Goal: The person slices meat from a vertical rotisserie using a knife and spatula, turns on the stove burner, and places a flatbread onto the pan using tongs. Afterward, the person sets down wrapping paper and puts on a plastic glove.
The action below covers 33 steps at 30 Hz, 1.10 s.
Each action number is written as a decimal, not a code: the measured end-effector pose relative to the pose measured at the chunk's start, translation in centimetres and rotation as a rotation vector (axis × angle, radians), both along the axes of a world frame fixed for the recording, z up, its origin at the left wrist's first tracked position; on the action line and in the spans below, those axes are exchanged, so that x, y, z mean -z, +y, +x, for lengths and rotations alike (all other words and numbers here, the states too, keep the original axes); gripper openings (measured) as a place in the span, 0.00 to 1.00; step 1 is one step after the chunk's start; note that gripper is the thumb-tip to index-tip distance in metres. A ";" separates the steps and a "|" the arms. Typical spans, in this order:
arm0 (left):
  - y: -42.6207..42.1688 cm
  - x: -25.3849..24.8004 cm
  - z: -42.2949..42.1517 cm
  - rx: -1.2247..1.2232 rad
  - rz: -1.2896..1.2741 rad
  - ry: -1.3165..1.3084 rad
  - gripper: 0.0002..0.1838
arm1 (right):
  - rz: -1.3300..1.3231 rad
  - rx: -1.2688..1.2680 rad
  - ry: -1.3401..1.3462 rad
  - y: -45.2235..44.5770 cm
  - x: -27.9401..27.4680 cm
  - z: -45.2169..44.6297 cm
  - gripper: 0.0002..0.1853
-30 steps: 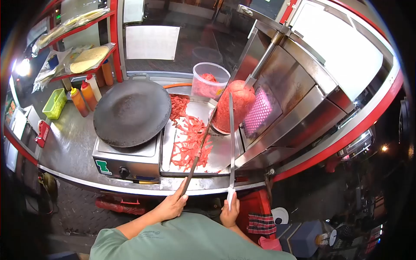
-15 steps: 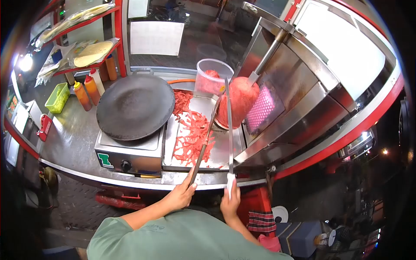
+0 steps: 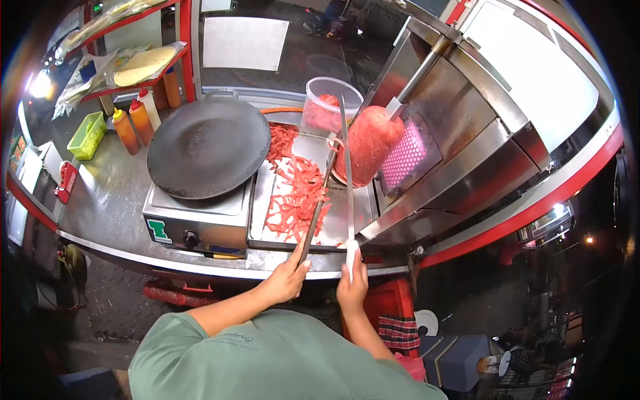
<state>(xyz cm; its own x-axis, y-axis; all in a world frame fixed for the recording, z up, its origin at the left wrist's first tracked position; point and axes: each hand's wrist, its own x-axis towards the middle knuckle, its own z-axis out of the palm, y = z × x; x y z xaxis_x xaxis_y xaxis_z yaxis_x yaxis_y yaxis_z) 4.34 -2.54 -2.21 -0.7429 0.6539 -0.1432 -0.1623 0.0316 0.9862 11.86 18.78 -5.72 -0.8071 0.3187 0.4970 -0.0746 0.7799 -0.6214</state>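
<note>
My left hand (image 3: 287, 280) is closed round long, narrow metal tongs (image 3: 313, 228), which reach forward over the tray. A thin curled strip of meat (image 3: 337, 143) shows near their far end. In my right hand (image 3: 352, 283) is the white handle of a long knife (image 3: 349, 177). Its blade points away from me, along the left side of a red meat cone (image 3: 370, 147) on a metal spit (image 3: 419, 75). I cannot tell whether the blade touches the meat. Shaved red meat strips (image 3: 298, 200) lie in the metal tray (image 3: 361, 208) below.
A black round griddle (image 3: 208, 147) sits on a burner left of the tray. A clear tub (image 3: 313, 110) with red meat stands behind. The upright grill (image 3: 460, 120) is at the right. Sauce bottles (image 3: 126, 132) and a green container (image 3: 87, 136) stand at the left.
The view has shifted slightly. The knife has moved forward and a little left along the meat cone, and the tongs have moved forward. A curled meat strip now shows near the tongs' far end.
</note>
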 end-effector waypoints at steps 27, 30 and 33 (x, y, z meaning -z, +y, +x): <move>-4.3 1.6 1.7 0.130 0.430 -0.543 0.36 | -0.137 -0.160 0.104 -1.8 -2.8 -2.2 0.29; -5.4 0.4 3.3 0.091 0.314 -0.386 0.36 | -0.076 -0.076 0.148 -1.6 -2.8 -2.6 0.29; -5.2 0.0 3.0 0.074 0.291 -0.251 0.37 | -0.050 -0.031 0.165 -0.3 2.9 1.0 0.30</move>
